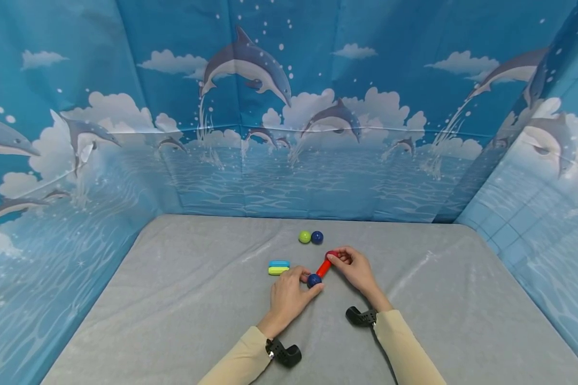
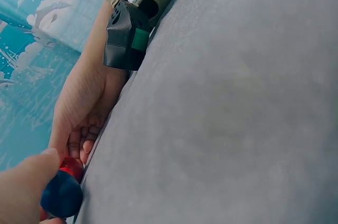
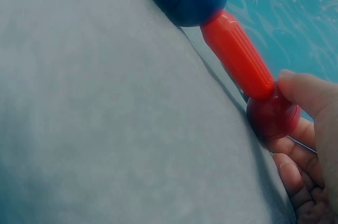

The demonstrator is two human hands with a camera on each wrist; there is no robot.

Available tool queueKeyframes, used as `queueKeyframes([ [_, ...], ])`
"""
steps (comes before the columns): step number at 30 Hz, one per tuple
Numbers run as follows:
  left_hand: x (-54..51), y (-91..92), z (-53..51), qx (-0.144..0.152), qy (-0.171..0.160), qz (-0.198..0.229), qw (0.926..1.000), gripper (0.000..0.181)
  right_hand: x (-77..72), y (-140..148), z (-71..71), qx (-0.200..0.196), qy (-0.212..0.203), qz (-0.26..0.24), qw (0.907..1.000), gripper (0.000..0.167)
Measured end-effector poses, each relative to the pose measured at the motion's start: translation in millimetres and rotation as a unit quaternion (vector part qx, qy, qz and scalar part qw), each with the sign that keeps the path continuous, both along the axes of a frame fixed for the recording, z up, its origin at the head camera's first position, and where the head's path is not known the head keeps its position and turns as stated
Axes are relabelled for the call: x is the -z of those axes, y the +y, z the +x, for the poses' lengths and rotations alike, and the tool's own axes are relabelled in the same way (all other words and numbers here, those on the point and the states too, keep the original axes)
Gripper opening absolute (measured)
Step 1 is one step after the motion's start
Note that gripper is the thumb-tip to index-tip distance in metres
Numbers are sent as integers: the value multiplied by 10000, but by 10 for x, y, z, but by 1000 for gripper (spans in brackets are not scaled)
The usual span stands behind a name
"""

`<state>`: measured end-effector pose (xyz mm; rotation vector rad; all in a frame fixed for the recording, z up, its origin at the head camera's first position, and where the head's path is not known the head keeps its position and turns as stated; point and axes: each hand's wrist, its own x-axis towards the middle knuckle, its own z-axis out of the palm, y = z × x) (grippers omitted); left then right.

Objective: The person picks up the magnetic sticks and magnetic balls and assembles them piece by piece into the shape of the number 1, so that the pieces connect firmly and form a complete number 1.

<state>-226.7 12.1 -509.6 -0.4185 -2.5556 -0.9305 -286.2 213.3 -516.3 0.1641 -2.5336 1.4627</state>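
Note:
A red ribbed rod [image 1: 324, 268] joins a dark blue ball [image 1: 314, 280] to a dark red ball [image 3: 270, 117], making one slanting piece low over the grey cloth. My left hand [image 1: 289, 295] holds the blue ball between thumb and fingers at the near end. At the far end, my right hand [image 1: 357, 271] pinches the red ball, its thumb on one side and fingers on the other. In the left wrist view the blue ball [image 2: 62, 194] hides most of the rod. Just beyond the left fingertips lie a blue rod [image 1: 279, 263] and a yellow-green rod [image 1: 277, 271], side by side.
Farther back on the grey cloth-covered table [image 1: 212, 299] sit a lime green ball [image 1: 305, 237] and another dark blue ball [image 1: 317, 237], close together. A dolphin-printed curtain [image 1: 289, 176] stands behind the table and along both sides. Each wrist wears a black camera mount [image 1: 285, 354].

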Motion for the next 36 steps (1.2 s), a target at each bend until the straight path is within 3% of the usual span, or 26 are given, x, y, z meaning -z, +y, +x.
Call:
queueKeyframes([
  [7, -73, -48, -5, -95, 5, 158, 9998, 41, 12, -28, -7, -61, 45, 29, 10000, 39],
  [13, -182, -241, -86, -135, 40, 351, 9993, 35, 13, -24, -6, -36, 75, 42, 10000, 36],
  [18, -227, -488, -168, -245, 347, -61, 9991, 20, -4, -7, -10, -33, 81, 66, 9999, 36],
  [23, -226, -690, -225, -149, 548, -654, 9962, 17, -20, 1, 1, -44, 37, 61, 10000, 35],
  [29, -214, -802, -245, 43, 505, -883, 9948, 25, -30, -5, 7, -53, 20, 84, 9999, 36],
  [36, -195, -827, -250, 51, 382, -956, 9947, 31, -18, -4, -4, -2, -5, 116, 9999, 34],
])
